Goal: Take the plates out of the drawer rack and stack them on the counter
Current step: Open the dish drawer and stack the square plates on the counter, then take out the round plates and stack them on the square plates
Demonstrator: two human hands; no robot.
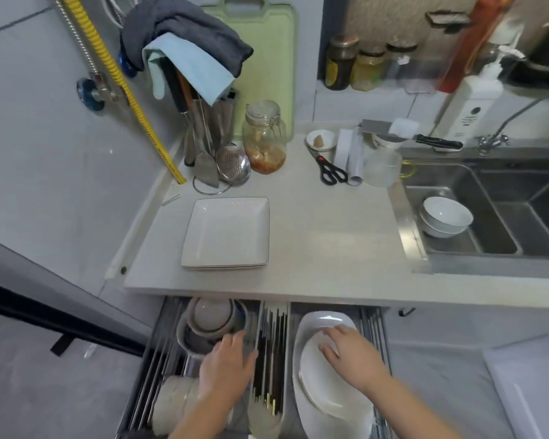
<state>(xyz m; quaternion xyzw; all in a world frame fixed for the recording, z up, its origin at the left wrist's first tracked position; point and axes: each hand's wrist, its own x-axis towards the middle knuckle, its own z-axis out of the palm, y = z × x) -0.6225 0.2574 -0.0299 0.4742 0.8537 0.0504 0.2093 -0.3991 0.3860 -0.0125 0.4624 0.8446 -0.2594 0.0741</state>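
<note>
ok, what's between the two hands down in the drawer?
Head view: a narrow tray of chopsticks runs between the left hand, which is by the bowls, and the right hand, which lies on the white plates.

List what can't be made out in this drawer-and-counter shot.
- Number of square plates stacked on the counter: head view shows only layered edges.
- Plates in the drawer rack: right hand covers part, the bottom edge cuts the rest.
- Left hand contact: blurred.
- Soap bottle label: too small.
</note>
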